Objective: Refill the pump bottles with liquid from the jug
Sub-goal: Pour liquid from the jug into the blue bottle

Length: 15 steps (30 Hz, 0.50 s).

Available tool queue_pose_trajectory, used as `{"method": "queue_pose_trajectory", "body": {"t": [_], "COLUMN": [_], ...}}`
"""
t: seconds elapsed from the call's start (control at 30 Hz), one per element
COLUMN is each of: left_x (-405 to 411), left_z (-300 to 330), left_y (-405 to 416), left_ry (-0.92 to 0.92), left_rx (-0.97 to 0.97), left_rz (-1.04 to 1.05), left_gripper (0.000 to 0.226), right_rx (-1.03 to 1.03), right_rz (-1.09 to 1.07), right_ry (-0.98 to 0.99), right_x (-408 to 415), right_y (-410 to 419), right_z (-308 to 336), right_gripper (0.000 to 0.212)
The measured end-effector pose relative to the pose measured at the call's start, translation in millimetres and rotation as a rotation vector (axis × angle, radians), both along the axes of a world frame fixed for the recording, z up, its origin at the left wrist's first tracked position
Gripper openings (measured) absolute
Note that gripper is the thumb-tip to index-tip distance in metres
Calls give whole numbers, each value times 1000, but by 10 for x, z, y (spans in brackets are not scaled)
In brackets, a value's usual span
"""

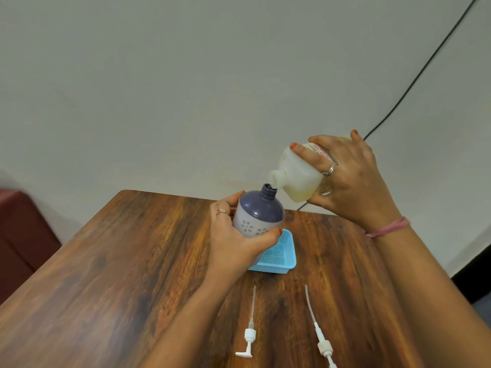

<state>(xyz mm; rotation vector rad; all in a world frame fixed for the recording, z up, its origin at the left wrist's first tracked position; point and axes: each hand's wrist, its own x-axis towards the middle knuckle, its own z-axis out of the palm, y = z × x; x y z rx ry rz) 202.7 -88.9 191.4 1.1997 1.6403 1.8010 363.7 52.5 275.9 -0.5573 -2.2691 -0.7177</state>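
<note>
My left hand [233, 240] grips a purple and white bottle [259, 212] with flower marks, lifted above the table, its open threaded neck tilted up to the right. My right hand [350, 181] holds a translucent white jug [297, 176] tipped to the left, its open spout just above the bottle's neck. Pale yellowish liquid sits in the jug's lower side. Two white pump heads with long tubes lie on the table near me: one [249, 335] on the left, one [322, 343] on the right.
A small blue mesh basket [284, 253] sits on the wooden table [132, 261] under the bottle. A black cable [414, 83] runs down the white wall behind. A dark red seat [18, 235] stands at the left.
</note>
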Motion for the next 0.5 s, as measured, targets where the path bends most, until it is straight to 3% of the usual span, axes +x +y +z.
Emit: {"method": "queue_pose_trajectory", "body": {"t": [0.5], "left_x": [39], "left_z": [20], "left_y": [-4], "left_ry": [-2], "left_rx": [8], "left_rz": [2], "left_gripper": [78], "right_rx": [11], "right_rz": [-1], "right_ry": [-5], "right_x": [30], "right_y": [-11], "right_z": [16], "right_gripper": [86]}}
